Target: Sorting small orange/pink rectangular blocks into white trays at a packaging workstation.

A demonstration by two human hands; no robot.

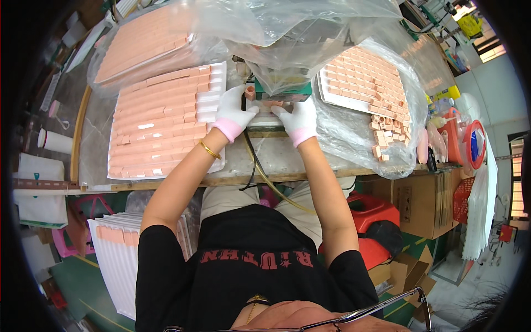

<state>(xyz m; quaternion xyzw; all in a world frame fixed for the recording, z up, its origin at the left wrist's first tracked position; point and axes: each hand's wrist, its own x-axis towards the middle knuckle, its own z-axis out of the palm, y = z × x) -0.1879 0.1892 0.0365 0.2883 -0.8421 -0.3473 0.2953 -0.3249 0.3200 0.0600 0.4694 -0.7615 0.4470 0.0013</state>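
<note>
Both my hands wear white gloves with pink cuffs and meet at a small green-fronted bench machine [283, 92] under clear plastic sheeting. My left hand [235, 108] is curled at the machine's left side, its thumb towards the middle. Close by its fingertips is a small peach box-shaped piece [250, 93]. My right hand [300, 115] bends in from the other side, thumb pointing left, near another peach piece [275, 103] low in the machine. Both hands look closed, but their far fingers are hidden, and what they grip cannot be made out.
Left of the machine lies a white ridged tray [219, 83] of peach pieces, with a bagged stack [141, 44] behind it. At right, another tray [345, 99] rests on plastic sheeting beside loose pieces [381, 133]. A hose [265, 180] hangs over the wooden table edge [166, 185].
</note>
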